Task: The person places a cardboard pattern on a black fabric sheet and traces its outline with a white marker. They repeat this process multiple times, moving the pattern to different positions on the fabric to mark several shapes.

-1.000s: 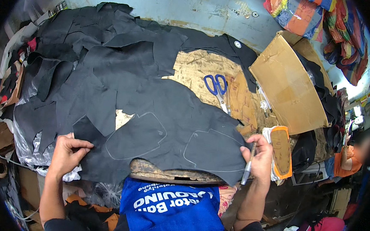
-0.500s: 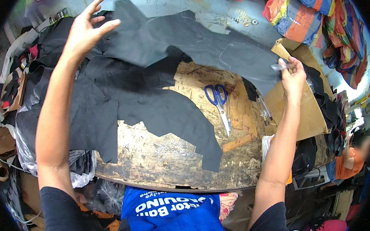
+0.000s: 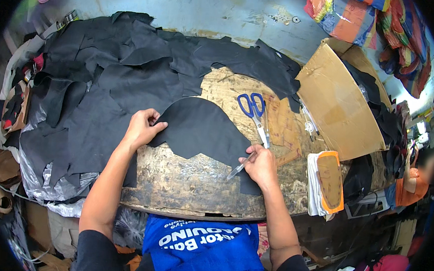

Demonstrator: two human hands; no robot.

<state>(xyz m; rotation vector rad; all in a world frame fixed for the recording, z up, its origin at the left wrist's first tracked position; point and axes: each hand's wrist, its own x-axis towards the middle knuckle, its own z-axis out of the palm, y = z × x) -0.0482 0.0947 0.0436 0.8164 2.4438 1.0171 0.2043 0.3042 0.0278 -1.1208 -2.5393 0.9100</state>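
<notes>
A black leather piece (image 3: 197,129) with a rounded upper edge and a jagged lower edge lies across the near middle of the worn wooden table. At its left end, my left hand (image 3: 143,129) is closed, pinching the edge between thumb and fingers. My right hand (image 3: 260,164) is at the right end, its fingers closed round a slim, clear pen (image 3: 241,167) that points down and left. Those fingers also touch the leather's edge, though how firmly is hidden. Just beyond my right hand lie blue-handled scissors (image 3: 254,115), blades toward me.
Black leather pieces (image 3: 105,82) lie heaped along the left and back. Brown pattern pieces (image 3: 281,122) lie beside the scissors. A cardboard box (image 3: 345,104) holds black scraps at the right, and an orange-edged pad (image 3: 327,183) sits near the right edge. A person in orange (image 3: 410,189) is farther right.
Both hands have come back toward me from the far side. The chalk-marked black piece that was in the air is down among the others. My left hand, open before, now pinches the rounded piece.
</notes>
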